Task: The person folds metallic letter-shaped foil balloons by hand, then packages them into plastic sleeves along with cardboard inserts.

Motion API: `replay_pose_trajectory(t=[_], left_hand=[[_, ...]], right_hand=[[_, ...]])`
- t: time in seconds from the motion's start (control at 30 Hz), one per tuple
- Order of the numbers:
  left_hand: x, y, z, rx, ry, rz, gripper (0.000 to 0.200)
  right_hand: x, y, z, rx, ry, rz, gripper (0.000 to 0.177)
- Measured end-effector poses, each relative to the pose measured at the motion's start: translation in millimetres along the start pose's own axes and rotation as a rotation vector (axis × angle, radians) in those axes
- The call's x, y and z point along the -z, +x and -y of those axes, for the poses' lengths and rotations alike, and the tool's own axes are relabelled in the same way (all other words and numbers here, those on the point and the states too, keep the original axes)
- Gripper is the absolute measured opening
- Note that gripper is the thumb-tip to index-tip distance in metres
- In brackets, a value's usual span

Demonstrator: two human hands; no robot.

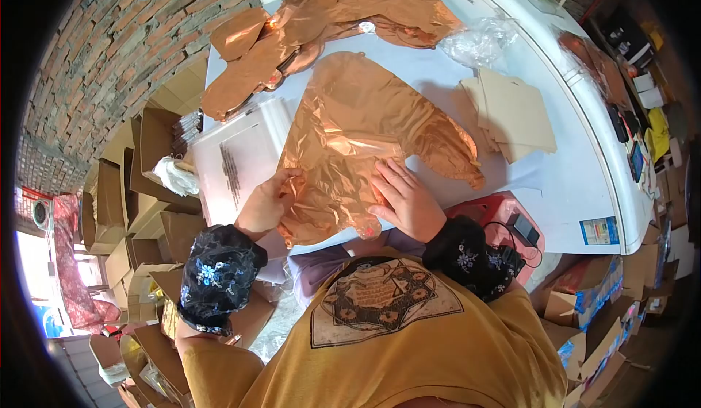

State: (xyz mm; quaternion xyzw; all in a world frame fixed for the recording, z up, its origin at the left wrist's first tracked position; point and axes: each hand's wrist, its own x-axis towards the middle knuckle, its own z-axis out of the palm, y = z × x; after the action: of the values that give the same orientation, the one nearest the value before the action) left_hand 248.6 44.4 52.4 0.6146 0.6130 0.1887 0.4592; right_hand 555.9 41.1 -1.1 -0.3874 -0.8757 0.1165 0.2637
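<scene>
Along the near edge of the surface (558, 207): one flat copper-coloured foil balloon (350, 123), glossy, crinkled; left hand (264, 205) pinching its side, right hand (410, 205) open, palm down.

Bright daylight, foil glare, fisheye distortion
</scene>
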Motion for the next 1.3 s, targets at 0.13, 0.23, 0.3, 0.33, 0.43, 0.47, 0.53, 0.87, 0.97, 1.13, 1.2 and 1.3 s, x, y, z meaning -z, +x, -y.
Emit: replay_pose_trajectory(t=[0.13, 0.23, 0.3, 0.33, 0.43, 0.47, 0.53, 0.87, 0.97, 1.13, 1.2, 1.3], left_hand=[[1.3, -0.1, 2.2, 0.002, -0.051, -0.013, 0.044], [1.9, 1.7, 6.8, 0.025, -0.065, -0.003, 0.044], [1.5, 1.0, 3.6, 0.041, -0.072, -0.006, 0.045], [1.4, 0.9, 2.4, 0.048, -0.076, -0.007, 0.045], [1.3, 3.8, 6.6, 0.024, -0.066, -0.004, 0.046], [0.5, 3.9, 5.6, 0.032, -0.108, 0.008, 0.047], [-1.5, 2.9, 0.4, 0.049, -0.192, 0.03, 0.048], [0.4, 5.4, 17.8, -0.132, 0.15, -0.051, 0.043], [-0.8, 0.9, 17.6, -0.166, 0.391, -0.179, 0.04], [5.9, -20.6, -14.9, -0.136, 0.675, -0.36, 0.038], [8.9, -22.8, -13.3, -0.161, 0.671, -0.392, 0.037], [12.8, -25.2, -9.8, -0.166, 0.662, -0.424, 0.035]], right_hand=[[-1.3, 0.7, 1.4, 0.003, 0.003, -0.006, 0.055], [-1.6, 1.4, 3.2, -0.004, 0.006, -0.009, 0.055], [-0.8, 1.6, 4.1, -0.011, 0.004, -0.007, 0.055], [-0.9, 1.7, 4.3, -0.014, 0.004, -0.008, 0.055], [-1.4, 1.4, 4.7, -0.021, 0.001, -0.011, 0.055], [-1.7, 1.2, 4.6, -0.021, -0.001, -0.011, 0.055], [-1.7, 1.0, 4.1, -0.022, -0.004, -0.01, 0.054], [-2.9, 0.0, 3.4, -0.015, 0.005, -0.023, 0.054], [-2.8, -0.2, 3.2, -0.014, 0.013, -0.028, 0.054], [-4.5, -0.8, 2.3, -0.013, 0.016, -0.038, 0.052], [-4.6, -0.9, 1.6, -0.015, 0.014, -0.035, 0.054], [-3.9, -0.8, 1.6, -0.01, 0.024, -0.04, 0.054]])
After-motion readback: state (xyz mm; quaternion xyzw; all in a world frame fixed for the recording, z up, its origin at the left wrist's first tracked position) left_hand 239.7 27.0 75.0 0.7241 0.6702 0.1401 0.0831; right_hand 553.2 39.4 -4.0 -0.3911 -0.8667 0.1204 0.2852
